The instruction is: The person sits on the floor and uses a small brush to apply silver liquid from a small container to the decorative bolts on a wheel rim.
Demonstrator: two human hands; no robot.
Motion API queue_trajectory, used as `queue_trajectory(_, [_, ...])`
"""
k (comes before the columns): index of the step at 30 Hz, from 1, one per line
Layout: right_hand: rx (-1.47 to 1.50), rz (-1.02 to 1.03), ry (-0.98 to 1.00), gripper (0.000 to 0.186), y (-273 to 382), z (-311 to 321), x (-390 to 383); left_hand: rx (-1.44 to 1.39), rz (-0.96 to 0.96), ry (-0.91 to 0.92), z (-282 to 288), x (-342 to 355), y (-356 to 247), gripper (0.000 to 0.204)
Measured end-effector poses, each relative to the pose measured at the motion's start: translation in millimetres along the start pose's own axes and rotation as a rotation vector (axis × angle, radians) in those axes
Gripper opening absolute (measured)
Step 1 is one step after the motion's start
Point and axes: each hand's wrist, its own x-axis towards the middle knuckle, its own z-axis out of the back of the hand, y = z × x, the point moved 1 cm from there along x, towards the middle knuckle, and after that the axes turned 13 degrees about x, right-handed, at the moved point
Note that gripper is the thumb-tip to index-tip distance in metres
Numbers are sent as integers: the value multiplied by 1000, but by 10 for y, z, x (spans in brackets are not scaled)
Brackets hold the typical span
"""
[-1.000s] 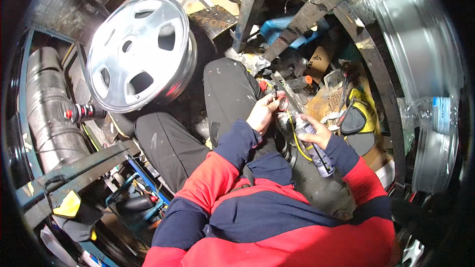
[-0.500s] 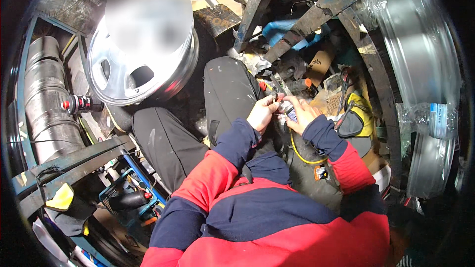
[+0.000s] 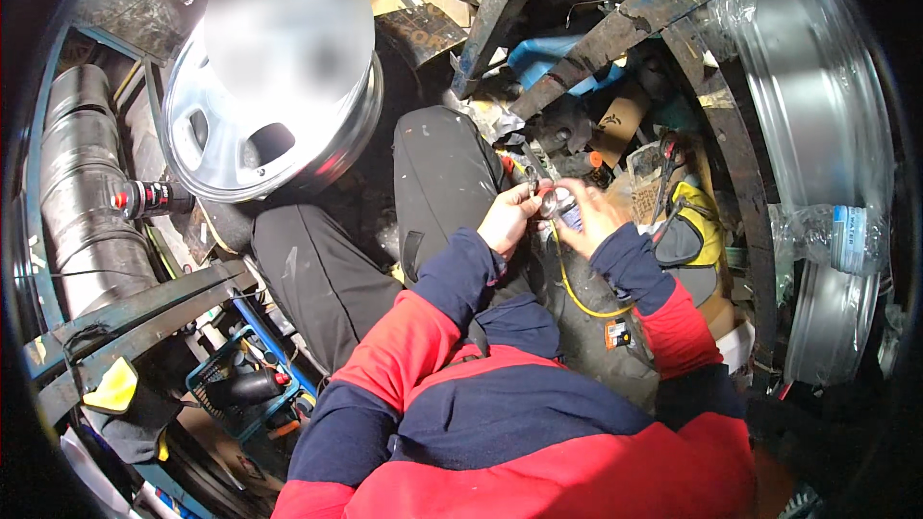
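Seated among clutter, dark trouser legs stretched toward a silver wheel rim [image 3: 264,96]. Both hands raised together to the right of the rim, above the right knee. Left hand [image 3: 508,219] closed, fingers pinching one side of a small round metal part [image 3: 551,200]. Right hand [image 3: 594,221] just beside it, fingers curled around a small can [image 3: 569,218], touching the same part from the other side. Yellow cord [image 3: 575,294] hanging from the hands down across the lap, farther from the rim. Pliers [image 3: 665,165] lying beyond the right hand. Spray can [image 3: 152,198] lying just left of the rim, against a grey pipe [image 3: 82,192].
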Motion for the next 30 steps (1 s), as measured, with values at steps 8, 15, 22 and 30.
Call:
queue_trajectory(8, [1186,-193,-947,64,-1183,-478,-67,-20,7,2,20,17,53,33])
queue_trajectory(15, [1634,-167,-609,26,-1566,-177,-434,5,-2,11,0,37,-3,34])
queue_trajectory(22, [1272,-266,12,48,-340,-384,-646,9,-7,-31,28,-44,6,35])
queue_trajectory(30, [1610,-156,-475,47,-838,266,-307,20,-29,-8,-49,3,-88,34])
